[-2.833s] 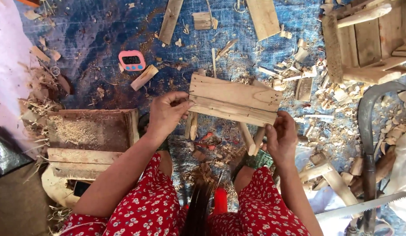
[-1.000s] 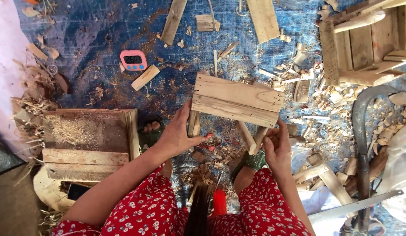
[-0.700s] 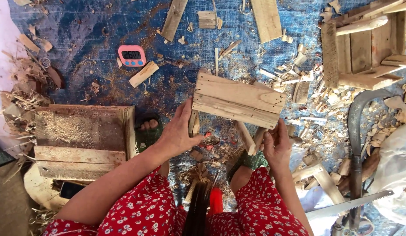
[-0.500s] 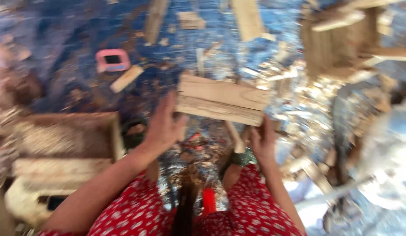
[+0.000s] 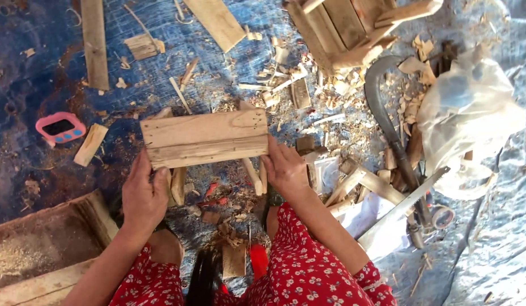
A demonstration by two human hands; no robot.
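Sawdust fills open wooden box [image 5: 42,249]; left hand [image 5: 143,195] and right hand [image 5: 285,169] fingers grip pale nailed-plank wooden panel [image 5: 204,137] at opposite ends.

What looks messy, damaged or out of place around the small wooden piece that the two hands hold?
Wood chips and shavings lie scattered over the blue tarp, thickest right of the small wooden stool that the left hand and right hand steady. A handsaw lies loose among the offcuts. The stool itself shows no break.
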